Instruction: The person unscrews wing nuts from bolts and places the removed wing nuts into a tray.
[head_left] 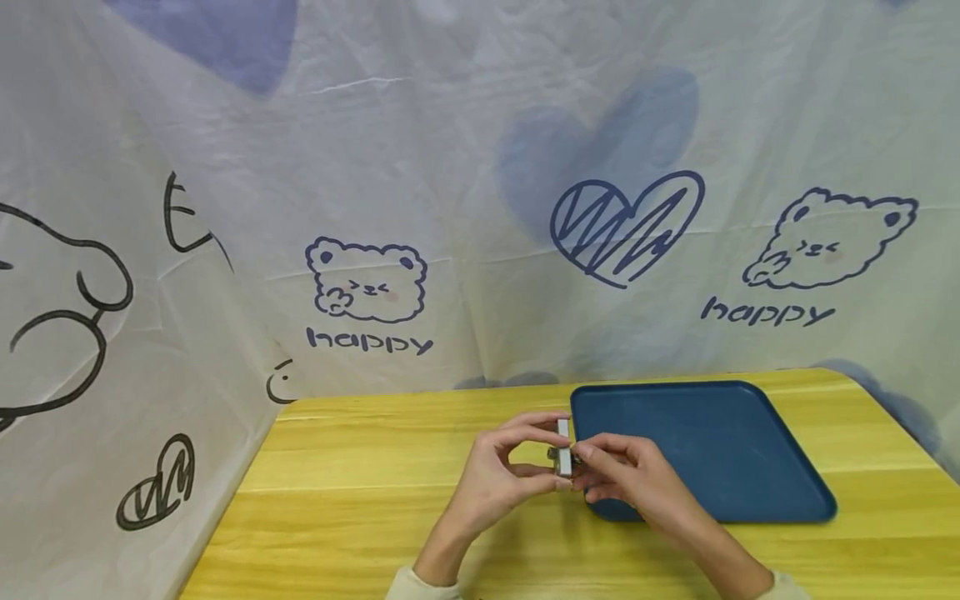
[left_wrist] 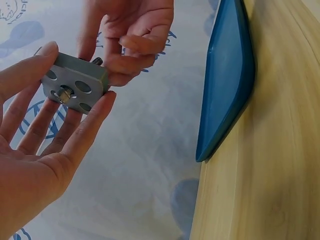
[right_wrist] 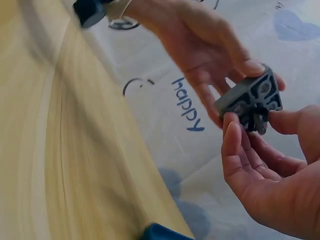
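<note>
A small grey square block [left_wrist: 74,75] with round holes has a bolt [left_wrist: 64,94] through its middle. My left hand [head_left: 498,467] holds the block by its edges, thumb on one side and fingers on the other, above the table. On the block's other face, which has dark recesses, a dark fitting [right_wrist: 256,116] surrounds the protruding bolt end. My right hand [head_left: 633,475] is at that face, with its thumb and curled fingers on either side of the bolt end. The exact contact of the right fingertips is partly hidden in the head view.
A blue tray [head_left: 697,442] lies on the yellow wood-grain table [head_left: 337,500], just behind and right of the hands. A pale cloth [head_left: 465,208] with printed hearts and bears hangs behind the table and along its left side.
</note>
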